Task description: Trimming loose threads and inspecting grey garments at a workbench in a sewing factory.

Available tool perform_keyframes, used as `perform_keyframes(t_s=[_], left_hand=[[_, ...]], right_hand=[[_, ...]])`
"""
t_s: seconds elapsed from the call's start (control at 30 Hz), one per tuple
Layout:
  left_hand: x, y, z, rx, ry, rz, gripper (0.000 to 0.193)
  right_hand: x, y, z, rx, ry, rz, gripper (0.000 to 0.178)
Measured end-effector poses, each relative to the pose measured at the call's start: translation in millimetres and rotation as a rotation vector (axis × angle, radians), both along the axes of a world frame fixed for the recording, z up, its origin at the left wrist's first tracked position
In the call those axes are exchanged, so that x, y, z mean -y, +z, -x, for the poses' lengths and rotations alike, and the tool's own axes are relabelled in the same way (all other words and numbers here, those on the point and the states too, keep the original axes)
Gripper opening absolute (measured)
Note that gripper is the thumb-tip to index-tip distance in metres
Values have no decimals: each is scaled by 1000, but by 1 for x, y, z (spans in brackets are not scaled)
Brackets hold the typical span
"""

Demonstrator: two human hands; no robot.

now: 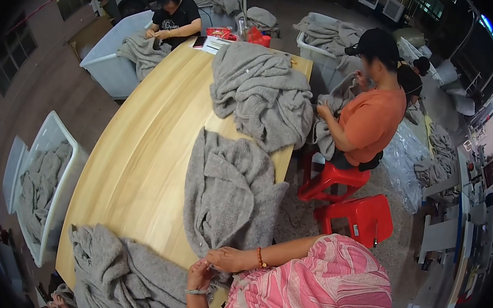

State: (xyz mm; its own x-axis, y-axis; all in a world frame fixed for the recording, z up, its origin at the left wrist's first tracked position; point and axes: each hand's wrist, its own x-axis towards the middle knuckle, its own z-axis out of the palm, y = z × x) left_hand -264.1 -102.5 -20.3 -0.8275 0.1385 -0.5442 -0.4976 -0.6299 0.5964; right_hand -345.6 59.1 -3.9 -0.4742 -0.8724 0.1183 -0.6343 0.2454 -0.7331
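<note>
My left hand [199,276] and my right hand [228,260] meet at the table's near right edge, fingertips pressed together in a pinch. Whatever lies between the fingers is too small to make out. Just beyond them a grey knit garment [220,192] is spread in loose folds, its lower edge touching my right hand. Another grey knit garment [124,274] lies crumpled to the left of my left hand. A bit of grey cloth also shows beneath my wrists, partly hidden by my arms.
The wooden table [136,162] carries a big heap of grey knitwear [260,91] at its far end. White bins [58,197] of knitwear stand around. A person in orange [371,120] sits at the right near red stools [357,220]; another person [176,18] works far left.
</note>
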Motion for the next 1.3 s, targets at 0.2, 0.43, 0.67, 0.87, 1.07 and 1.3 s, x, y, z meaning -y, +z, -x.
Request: perform_keyframes(t_s=[0.2,0.43,0.67,0.87,1.07,1.3], left_hand=[[0,-4,-4,41,44,-91,15],[-4,-12,-10,40,58,-123,14],[-10,-5,-16,-10,166,-16,20],[-8,4,-22,-74,177,65,24],[-18,25,-18,-268,89,844,24],[-29,22,-23,-404,3,1422,15]], right_hand=[[-2,9,-1,4,-53,8,13],[-7,3,5,15,18,-28,13],[-6,18,4,-138,86,5,19],[1,15,11,-62,87,-44,20],[2,4,17,-42,59,-65,17],[-9,-3,9,10,100,-133,21]])
